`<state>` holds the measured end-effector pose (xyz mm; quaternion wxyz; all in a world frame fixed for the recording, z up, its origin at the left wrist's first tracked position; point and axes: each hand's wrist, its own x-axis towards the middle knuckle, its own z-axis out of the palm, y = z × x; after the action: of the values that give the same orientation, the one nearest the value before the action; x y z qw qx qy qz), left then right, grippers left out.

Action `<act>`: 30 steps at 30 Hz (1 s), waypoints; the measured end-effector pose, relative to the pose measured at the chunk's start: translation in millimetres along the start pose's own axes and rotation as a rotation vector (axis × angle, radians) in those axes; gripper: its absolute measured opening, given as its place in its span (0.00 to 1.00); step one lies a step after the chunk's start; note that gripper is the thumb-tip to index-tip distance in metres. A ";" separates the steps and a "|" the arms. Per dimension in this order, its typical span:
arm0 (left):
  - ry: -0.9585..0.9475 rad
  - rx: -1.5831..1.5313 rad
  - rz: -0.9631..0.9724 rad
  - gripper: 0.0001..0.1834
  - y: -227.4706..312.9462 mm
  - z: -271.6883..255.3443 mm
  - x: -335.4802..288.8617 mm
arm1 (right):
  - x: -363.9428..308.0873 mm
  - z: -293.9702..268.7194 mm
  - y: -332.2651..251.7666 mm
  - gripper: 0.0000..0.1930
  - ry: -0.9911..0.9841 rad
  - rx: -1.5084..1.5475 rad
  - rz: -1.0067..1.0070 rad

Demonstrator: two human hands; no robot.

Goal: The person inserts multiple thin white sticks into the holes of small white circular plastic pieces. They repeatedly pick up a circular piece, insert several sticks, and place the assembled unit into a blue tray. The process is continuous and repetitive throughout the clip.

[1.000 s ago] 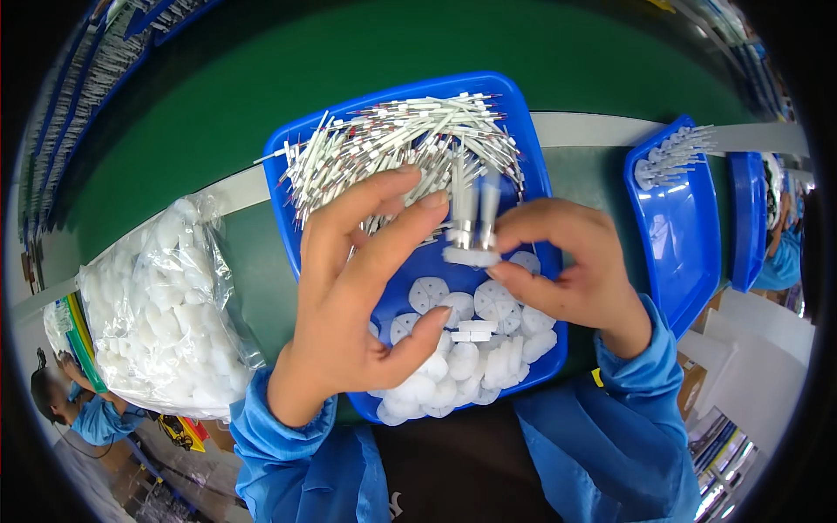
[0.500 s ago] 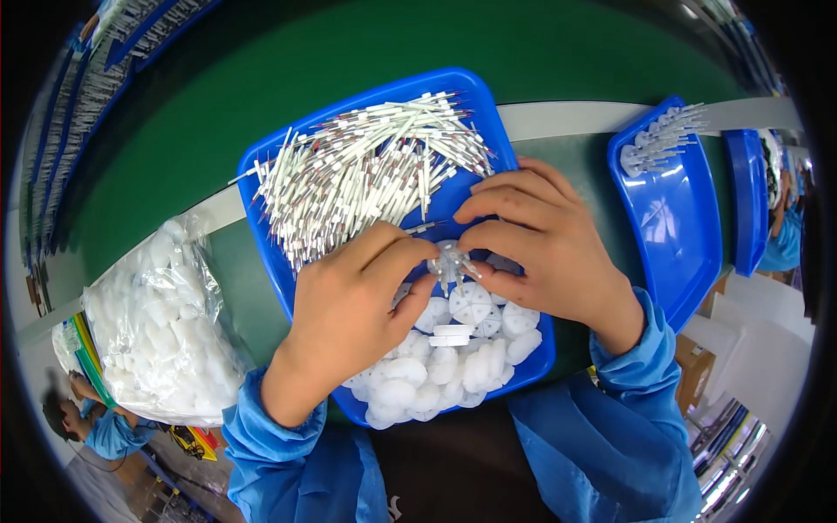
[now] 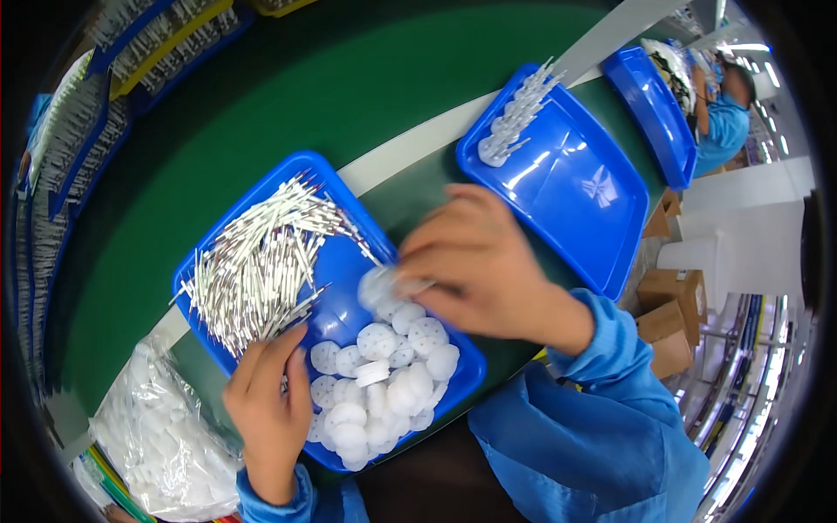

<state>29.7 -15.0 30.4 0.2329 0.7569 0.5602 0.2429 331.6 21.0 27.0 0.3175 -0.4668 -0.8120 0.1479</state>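
My right hand (image 3: 488,275) is closed on a translucent white plastic disc (image 3: 377,286), smeared by motion, above the right edge of a blue tray (image 3: 466,370). My left hand (image 3: 272,397) has its fingers bent together at the tray's left side, by the lower end of a heap of thin white rods (image 3: 257,257) with metallic and dark red tips. A small glint shows between left thumb and fingers, too little to name. Several round white discs (image 3: 349,414) with small holes fill the tray's near part, and a short stack of thicker white rings (image 3: 372,373) lies on them.
A second blue tray (image 3: 567,187) stands at the right with a row of discs bearing upright pins (image 3: 514,118) along its left edge. A clear bag of white parts (image 3: 166,427) lies at the left. Racked trays (image 3: 65,166) line the far left; a co-worker (image 3: 728,122) sits far right.
My hands have parted: the right moved up off the discs with one disc, the left went to the rods. The view has swung right, showing more of the second tray.
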 end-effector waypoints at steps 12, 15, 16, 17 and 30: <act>0.195 0.078 0.257 0.14 -63.4 -1.7 -17.8 | -65.2 -118.8 199.0 0.13 0.343 -0.263 0.776; 0.258 0.117 0.268 0.14 -62.8 -1.9 -17.0 | -64.6 -112.2 191.9 0.14 0.308 -0.285 0.781; 0.247 0.139 0.274 0.14 -63.6 -2.9 -16.0 | -63.1 -110.2 189.5 0.13 0.280 -0.332 0.737; 0.236 0.160 0.280 0.14 -63.8 -2.9 -15.0 | -61.6 -107.7 187.9 0.13 0.252 -0.379 0.693; 0.328 0.253 0.258 0.13 -64.1 -5.9 -10.5 | -64.1 -66.6 32.2 0.19 -0.172 -0.375 0.353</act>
<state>-23.7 -7.8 -6.2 0.0092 0.7959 0.5151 0.3180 419.7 -20.6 35.8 0.1245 -0.6376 -0.7553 0.0871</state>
